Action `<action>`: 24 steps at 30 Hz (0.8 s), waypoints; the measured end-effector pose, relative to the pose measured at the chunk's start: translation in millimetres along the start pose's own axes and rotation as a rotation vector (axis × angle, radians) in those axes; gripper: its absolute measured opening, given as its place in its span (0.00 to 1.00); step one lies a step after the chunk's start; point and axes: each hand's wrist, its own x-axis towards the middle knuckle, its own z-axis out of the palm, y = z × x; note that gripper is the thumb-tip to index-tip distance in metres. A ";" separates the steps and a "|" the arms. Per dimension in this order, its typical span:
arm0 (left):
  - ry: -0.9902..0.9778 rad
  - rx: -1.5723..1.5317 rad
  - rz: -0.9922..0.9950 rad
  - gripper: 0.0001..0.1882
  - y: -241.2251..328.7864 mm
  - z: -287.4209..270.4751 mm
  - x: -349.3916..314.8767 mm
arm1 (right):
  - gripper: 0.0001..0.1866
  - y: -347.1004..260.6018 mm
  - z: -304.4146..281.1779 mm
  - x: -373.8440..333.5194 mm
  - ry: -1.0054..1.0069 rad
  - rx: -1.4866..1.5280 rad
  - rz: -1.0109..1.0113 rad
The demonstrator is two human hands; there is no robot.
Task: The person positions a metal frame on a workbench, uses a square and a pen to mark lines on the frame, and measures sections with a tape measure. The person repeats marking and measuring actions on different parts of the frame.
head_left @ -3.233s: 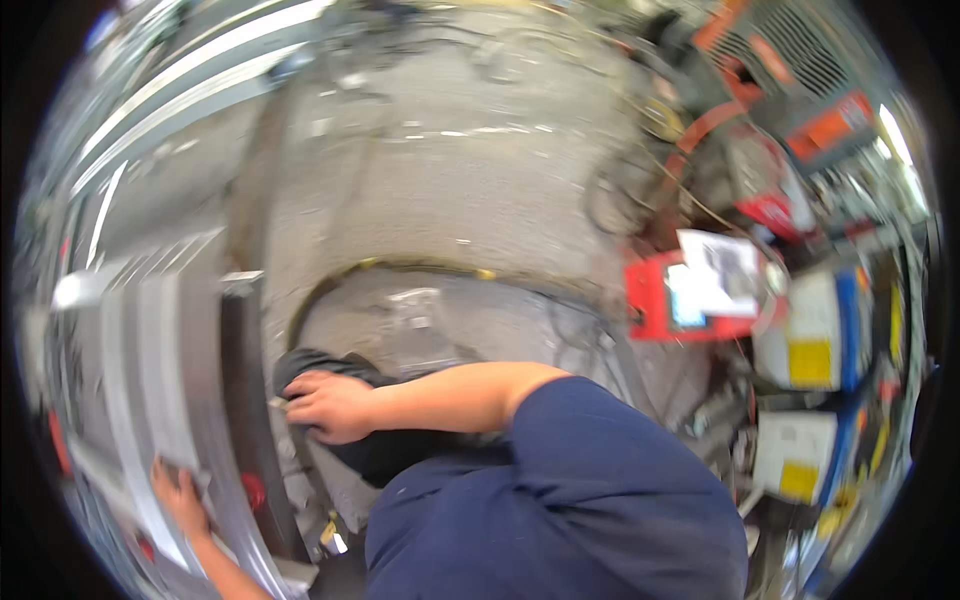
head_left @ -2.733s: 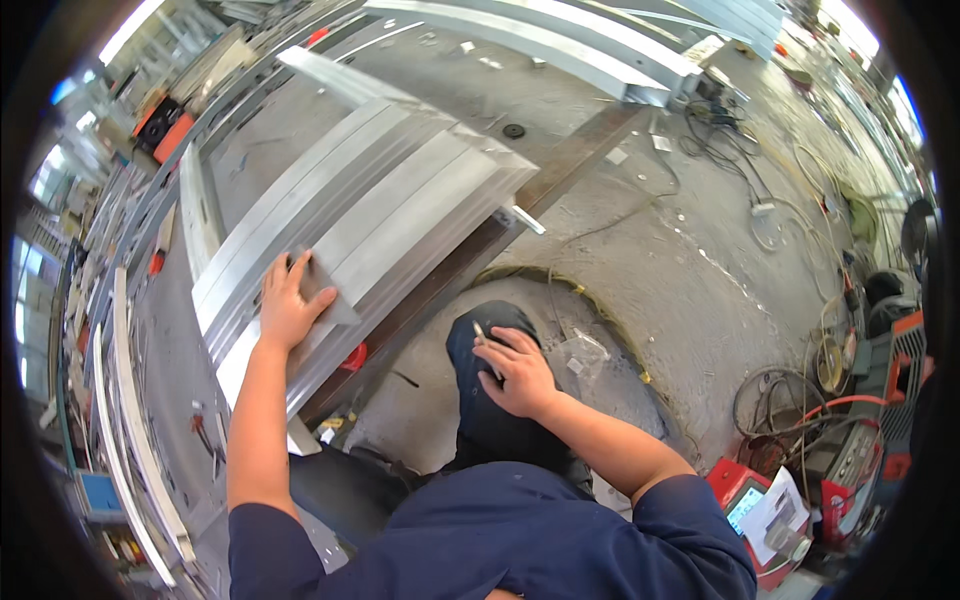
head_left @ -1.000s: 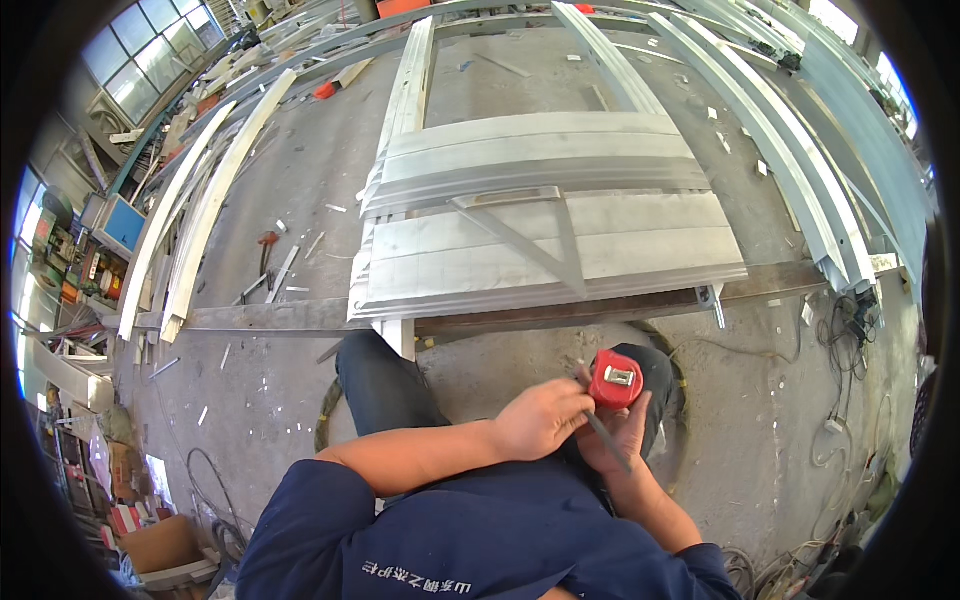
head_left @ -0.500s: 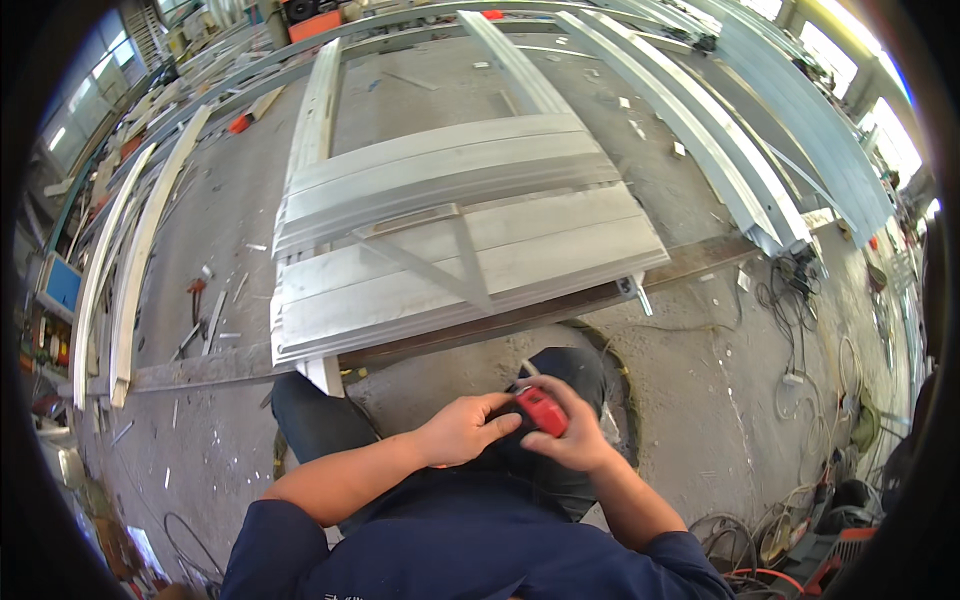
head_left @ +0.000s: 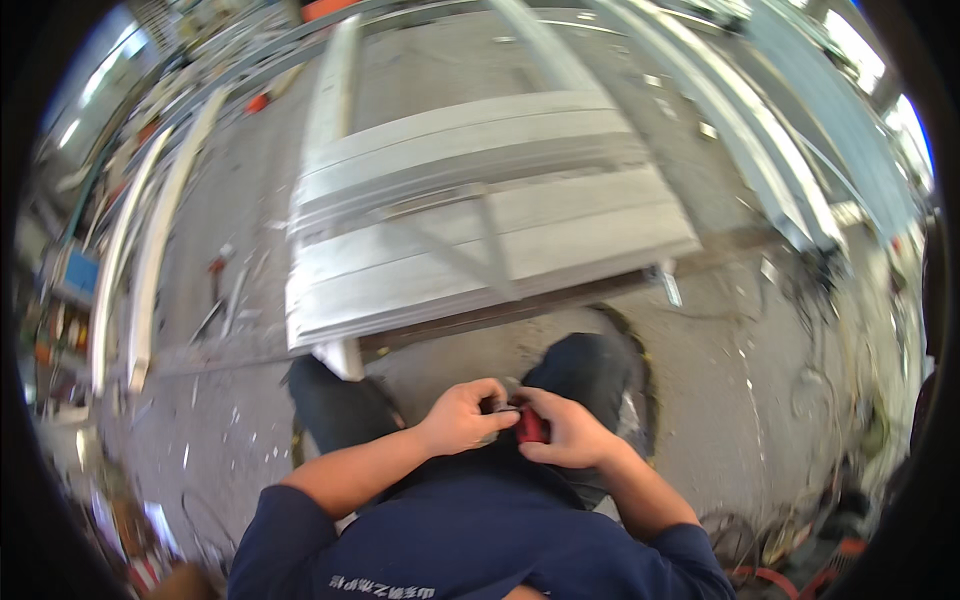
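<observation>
Close above my lap, my right hand (head_left: 572, 432) is closed around a small red-and-black object (head_left: 532, 427), partly hidden by the fingers. My left hand (head_left: 462, 420) meets it from the other side, thumb and fingers pinched together at a dark part whose shape I cannot make out. Beyond my knees lies a stack of long silver metal panels (head_left: 600, 220). On these panels rests a triangular frame of flat metal bars (head_left: 495, 240). Both hands are apart from the panels and the frame.
Pale metal beams (head_left: 178, 220) lie at the left, and more long profiles (head_left: 740, 110) stretch along the right. A blue-grey sheet (head_left: 835, 130) is at the far right. Cables (head_left: 815, 390) and tools clutter the floor on the right. A white bar end (head_left: 340, 358) juts toward my left knee.
The view has shifted, and the scene is blurrier. My right hand has turned and drawn closer to my left, so less of the red object shows. The panels look unmoved.
</observation>
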 end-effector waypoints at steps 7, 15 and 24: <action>0.429 -0.135 0.184 0.06 21.4 -76.6 -57.7 | 0.38 -6.8 -59.5 -18.2 0.087 -0.202 0.102; 1.202 0.128 0.248 0.12 1.7 -206.3 -90.4 | 0.34 4.3 -195.0 -2.6 0.401 -0.397 0.035; 1.162 0.666 -0.084 0.21 32.5 -197.4 -60.2 | 0.36 27.9 -287.0 25.2 0.444 -0.571 0.088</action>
